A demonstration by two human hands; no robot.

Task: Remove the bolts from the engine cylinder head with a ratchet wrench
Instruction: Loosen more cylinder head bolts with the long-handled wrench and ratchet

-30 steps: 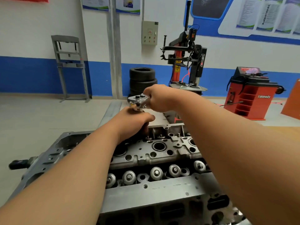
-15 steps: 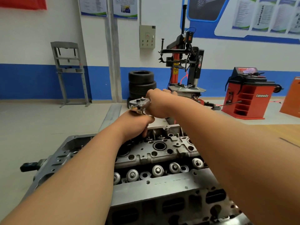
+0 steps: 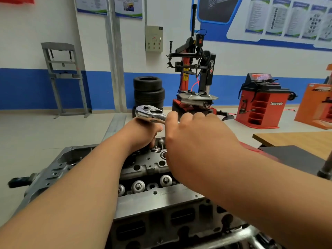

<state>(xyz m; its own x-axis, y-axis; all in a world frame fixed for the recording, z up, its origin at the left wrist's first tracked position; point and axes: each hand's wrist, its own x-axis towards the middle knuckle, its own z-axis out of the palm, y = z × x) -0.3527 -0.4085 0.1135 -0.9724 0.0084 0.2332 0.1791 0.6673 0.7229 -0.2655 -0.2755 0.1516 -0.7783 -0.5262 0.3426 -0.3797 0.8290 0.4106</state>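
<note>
The grey metal cylinder head (image 3: 158, 202) lies in front of me, with round valve springs in a row across its middle. A chrome ratchet wrench (image 3: 150, 114) stands over its far side, head up. My left hand (image 3: 142, 134) is wrapped around the extension shaft right under the ratchet head. My right hand (image 3: 195, 141) is closed on the wrench handle, which it hides. The bolt under the socket is hidden by my left hand. Small studs (image 3: 161, 141) stick up next to it.
A black handle (image 3: 17, 182) sticks out at the head's left end. A wooden table (image 3: 294, 139) with a dark mat (image 3: 294, 157) is on the right. Stacked tyres (image 3: 149, 90), a tyre changer (image 3: 194, 72), a red balancer (image 3: 262, 101) and a grey press frame (image 3: 62, 78) stand by the far wall.
My right hand has swung the wrench handle to the right and towards me. The left hand has stayed under the ratchet head. My view has shifted slightly.
</note>
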